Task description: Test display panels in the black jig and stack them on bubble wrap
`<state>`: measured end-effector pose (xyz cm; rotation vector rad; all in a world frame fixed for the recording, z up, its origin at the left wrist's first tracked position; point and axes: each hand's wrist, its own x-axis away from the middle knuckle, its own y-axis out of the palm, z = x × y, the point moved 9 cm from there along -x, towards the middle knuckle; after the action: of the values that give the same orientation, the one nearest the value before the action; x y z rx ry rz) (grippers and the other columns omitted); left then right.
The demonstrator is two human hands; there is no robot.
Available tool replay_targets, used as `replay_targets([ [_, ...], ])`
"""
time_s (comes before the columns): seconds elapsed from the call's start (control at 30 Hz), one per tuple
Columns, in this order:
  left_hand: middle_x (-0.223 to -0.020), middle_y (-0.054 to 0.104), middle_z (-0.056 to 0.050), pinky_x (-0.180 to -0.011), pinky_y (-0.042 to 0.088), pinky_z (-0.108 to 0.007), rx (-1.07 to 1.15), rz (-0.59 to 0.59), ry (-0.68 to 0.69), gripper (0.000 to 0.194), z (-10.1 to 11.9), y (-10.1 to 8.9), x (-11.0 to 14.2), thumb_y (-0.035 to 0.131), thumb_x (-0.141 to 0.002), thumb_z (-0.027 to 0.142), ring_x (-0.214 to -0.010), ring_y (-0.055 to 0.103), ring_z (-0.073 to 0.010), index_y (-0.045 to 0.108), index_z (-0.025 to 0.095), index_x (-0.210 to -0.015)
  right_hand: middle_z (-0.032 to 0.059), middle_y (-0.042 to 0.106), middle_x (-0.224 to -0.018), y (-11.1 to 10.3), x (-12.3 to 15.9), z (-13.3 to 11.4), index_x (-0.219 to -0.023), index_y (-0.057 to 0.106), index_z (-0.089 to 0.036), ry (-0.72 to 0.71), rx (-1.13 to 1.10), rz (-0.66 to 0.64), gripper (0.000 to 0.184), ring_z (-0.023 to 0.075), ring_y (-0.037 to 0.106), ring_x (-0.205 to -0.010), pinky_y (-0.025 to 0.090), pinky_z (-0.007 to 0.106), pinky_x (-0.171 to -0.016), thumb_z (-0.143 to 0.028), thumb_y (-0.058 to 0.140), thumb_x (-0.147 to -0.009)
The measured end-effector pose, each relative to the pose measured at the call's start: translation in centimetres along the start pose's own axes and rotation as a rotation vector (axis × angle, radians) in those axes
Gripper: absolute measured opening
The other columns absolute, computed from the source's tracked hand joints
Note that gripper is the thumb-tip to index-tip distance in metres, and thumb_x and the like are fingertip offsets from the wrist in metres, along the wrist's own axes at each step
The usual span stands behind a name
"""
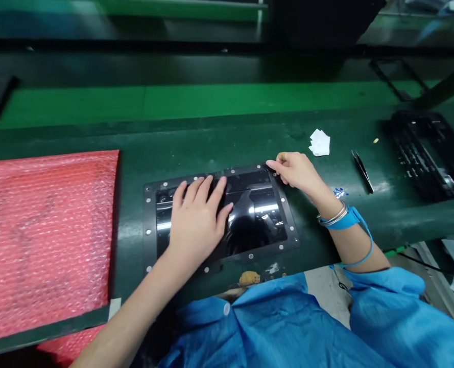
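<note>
A flat black panel (257, 209) with a glossy middle lies on the green bench, its dark frame dotted with several round silver spots. My left hand (198, 217) rests flat across the panel's left half, fingers spread, covering part of it. At the far right corner of the panel, my right hand (293, 171) is closed in a pinch; whatever lies between the thumb and fingers cannot be made out. A blue wrist strap (345, 219) and metal bangles circle my right wrist.
Red bubble wrap (50, 240) covers the bench's left side. To the right are white paper pieces (320, 142), tweezers (362, 171), small blue bits (339, 192) and a black frame-like part (433, 153). Another thin black frame (399, 76) stands farther back.
</note>
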<state>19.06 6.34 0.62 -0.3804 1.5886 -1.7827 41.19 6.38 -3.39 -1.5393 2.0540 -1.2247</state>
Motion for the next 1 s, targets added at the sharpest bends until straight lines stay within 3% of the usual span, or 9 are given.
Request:
replay_targets([
  [0.17, -0.111, 0.067, -0.018, -0.105, 0.035, -0.055, -0.024, 0.048, -0.063, 0.044, -1.8, 0.1, -1.7, 0.047, -0.096, 0.037, -0.111, 0.057, -0.0367, 0.063, 0.008, -0.125, -0.0029, 0.057, -0.062, -0.7, 1.0, -0.4, -0.076, 0.056, -0.02, -0.021, -0.069, 0.119, 0.023, 0.0126, 0.05, -0.063, 0.03, 0.028, -0.062, -0.038, 0.068, -0.086],
  [0.27, -0.112, 0.066, -0.017, -0.097, 0.039, -0.051, 0.059, 0.176, -0.107, 0.035, -1.9, -1.9, -1.6, 0.049, -0.096, 0.037, -0.109, 0.055, -0.0347, 0.062, 0.013, -0.118, -0.0024, 0.057, -0.064, -0.5, 1.8, -1.6, -0.08, 0.061, -0.02, -0.122, -0.229, 0.13, 0.031, 0.0126, 0.051, -0.064, 0.032, 0.027, -0.063, -0.049, 0.069, -0.083],
  [0.4, -0.112, 0.066, -0.011, -0.097, 0.039, -0.047, 0.189, 0.3, -0.085, 0.025, -1.6, -5.4, -0.3, 0.053, -0.096, 0.033, -0.108, 0.057, -0.0302, 0.059, 0.021, -0.117, -0.0029, 0.038, -0.055, 1.0, 2.8, -3.3, -0.059, 0.041, -0.021, -0.259, -0.526, -0.032, 0.06, 0.0103, 0.036, -0.057, 0.025, 0.027, -0.055, -0.075, 0.049, -0.084],
  [0.5, -0.113, 0.068, -0.008, -0.105, 0.038, -0.047, 0.294, 0.331, -0.094, 0.024, -3.0, -6.9, 0.9, 0.057, -0.094, 0.03, -0.111, 0.059, -0.0281, 0.062, 0.024, -0.117, -0.004, 0.028, -0.056, 1.9, 3.0, -3.5, -0.057, 0.027, -0.022, -0.222, -0.734, -0.098, 0.07, 0.009, 0.027, -0.055, 0.022, 0.027, -0.053, -0.087, 0.051, -0.073],
  [0.63, -0.112, 0.069, -0.005, -0.101, 0.045, -0.035, 0.588, 0.571, -0.44, 0.029, -9.3, -7.3, 3.5, 0.07, -0.083, 0.029, -0.111, 0.061, -0.0232, 0.069, 0.022, -0.111, -0.0047, 0.023, -0.058, 2.5, 2.9, -3.3, -0.057, 0.025, -0.023, -0.168, -0.843, -0.077, 0.074, 0.0081, 0.022, -0.056, 0.021, 0.027, -0.053, -0.089, 0.057, -0.065],
  [0.7, -0.083, 0.068, -0.001, -0.082, 0.05, -0.029, 0.9, 0.563, -0.734, 0.023, -12.4, -4.6, 4.6, 0.077, -0.073, 0.034, -0.085, 0.063, -0.0192, 0.072, 0.019, -0.089, -0.005, 0.021, -0.058, 2.5, 2.9, -3.5, -0.057, 0.025, -0.023, -0.163, -0.845, -0.058, 0.074, 0.0078, 0.021, -0.056, 0.02, 0.027, -0.053, -0.089, 0.057, -0.065],
  [0.8, -0.06, 0.06, 0.001, -0.062, 0.049, -0.027, 1.221, 0.533, -1.072, 0.026, -14.0, -1.1, 5.8, 0.082, -0.056, 0.037, -0.064, 0.056, -0.0176, 0.067, 0.019, -0.067, -0.0056, 0.019, -0.057, 2.0, 3.2, -3.8, -0.057, 0.023, -0.022, -0.169, -0.854, -0.012, 0.073, 0.0074, 0.019, -0.056, 0.018, 0.027, -0.052, -0.086, 0.057, -0.069],
  [0.9, -0.063, 0.064, 0.001, -0.059, 0.049, -0.025, 1.253, 0.693, -1.133, 0.025, -14.4, -1.8, 6.4, 0.081, -0.05, 0.028, -0.062, 0.055, -0.0151, 0.067, 0.017, -0.068, -0.0057, 0.027, -0.057, 1.3, 3.7, -4.4, -0.058, 0.033, -0.021, -0.201, -0.888, 0.002, 0.065, 0.0075, 0.026, -0.055, 0.024, 0.026, -0.053, -0.079, 0.059, -0.074],
  [1.0, -0.059, 0.058, 0.003, -0.057, 0.048, -0.022, 1.279, 0.801, -1.089, 0.025, -14.8, -3.2, 6.5, 0.08, -0.05, 0.024, -0.057, 0.052, -0.0112, 0.059, 0.017, -0.062, -0.0043, 0.049, -0.065, 1.7, 4.2, -4.6, -0.08, 0.057, -0.021, -0.189, -0.896, -0.095, 0.047, 0.0093, 0.045, -0.059, 0.036, 0.024, -0.056, -0.067, 0.066, -0.076],
])
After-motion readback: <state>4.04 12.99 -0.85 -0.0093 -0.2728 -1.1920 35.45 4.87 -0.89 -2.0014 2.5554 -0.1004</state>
